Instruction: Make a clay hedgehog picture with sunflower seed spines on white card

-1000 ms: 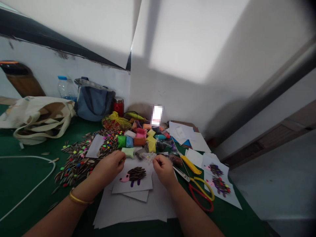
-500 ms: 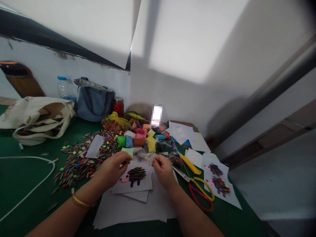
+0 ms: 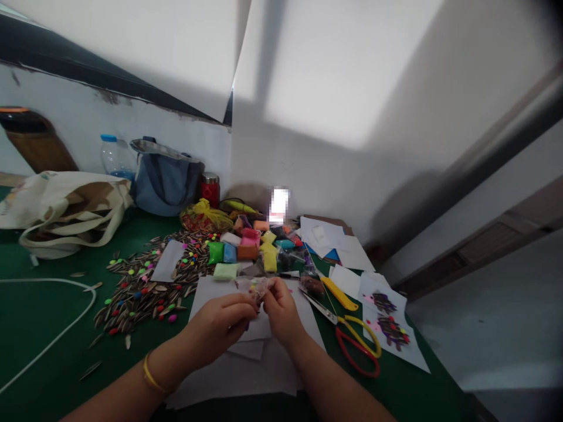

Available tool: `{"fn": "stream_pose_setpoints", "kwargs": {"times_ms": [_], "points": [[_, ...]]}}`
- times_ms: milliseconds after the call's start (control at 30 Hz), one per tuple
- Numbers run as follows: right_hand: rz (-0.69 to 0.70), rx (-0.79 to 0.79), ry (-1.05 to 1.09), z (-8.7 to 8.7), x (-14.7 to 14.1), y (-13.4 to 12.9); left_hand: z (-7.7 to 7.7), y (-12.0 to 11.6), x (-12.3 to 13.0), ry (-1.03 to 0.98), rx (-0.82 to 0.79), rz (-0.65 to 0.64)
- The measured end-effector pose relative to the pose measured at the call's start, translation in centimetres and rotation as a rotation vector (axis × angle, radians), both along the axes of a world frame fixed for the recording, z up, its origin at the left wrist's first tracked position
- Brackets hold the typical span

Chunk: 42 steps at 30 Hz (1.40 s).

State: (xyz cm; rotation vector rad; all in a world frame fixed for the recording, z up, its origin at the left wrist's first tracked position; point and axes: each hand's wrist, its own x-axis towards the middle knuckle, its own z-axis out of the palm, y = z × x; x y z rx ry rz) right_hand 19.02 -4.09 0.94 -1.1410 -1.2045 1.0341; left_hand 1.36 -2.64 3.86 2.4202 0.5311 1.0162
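Note:
Over the stacked white papers (image 3: 281, 369), my two hands meet at a small clear plastic bag (image 3: 254, 285) with a few coloured bits inside. My right hand (image 3: 281, 310) pinches the bag's right end. Closed fingers of my left hand (image 3: 220, 325) are at its lower left side, and their tips are partly hidden. Beneath the hands lies the hedgehog picture made with seeds; the hands cover nearly all of it.
Left of the papers spreads a heap of sunflower seeds (image 3: 145, 293) with coloured balls. Bagged clay blocks (image 3: 248, 252) lie behind. To the right are scissors (image 3: 336, 319), a yellow cutter (image 3: 339, 293) and finished-looking hedgehog pictures (image 3: 391, 322). Bags (image 3: 167, 181) stand at the back left.
My left hand has moved right and down to meet my right hand at the plastic bag. The right hand shifted slightly left. The hedgehog picture, visible before, is now mostly covered.

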Motion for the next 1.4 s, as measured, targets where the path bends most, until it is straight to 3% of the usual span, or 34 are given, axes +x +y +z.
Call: {"fn": "stream_pose_setpoints", "kwargs": {"times_ms": [300,667,867,1067,1233,1400], "points": [[0.006,0.120,-0.119,0.5,-0.6,-1.1,0.0,-0.7,0.3,-0.054,0.054,0.043],[-0.031,-0.006,0.045,0.5,0.0,-0.2,0.0,-0.6,0.5,-0.131,0.143,0.138],[-0.129,-0.064,-0.042,0.5,1.0,0.5,-0.1,-0.3,-0.1,-0.177,0.210,0.219],[-0.085,-0.032,-0.217,0.0,-0.3,-0.4,-0.2,-0.8,-0.1,-0.116,0.277,0.189],[-0.004,-0.017,-0.193,0.2,-1.1,-1.2,0.4,-0.5,0.1,-0.031,0.291,0.185],[0.014,-0.023,-0.130,0.5,-1.3,-1.5,0.3,0.0,-0.2,0.084,0.391,0.323]]}}
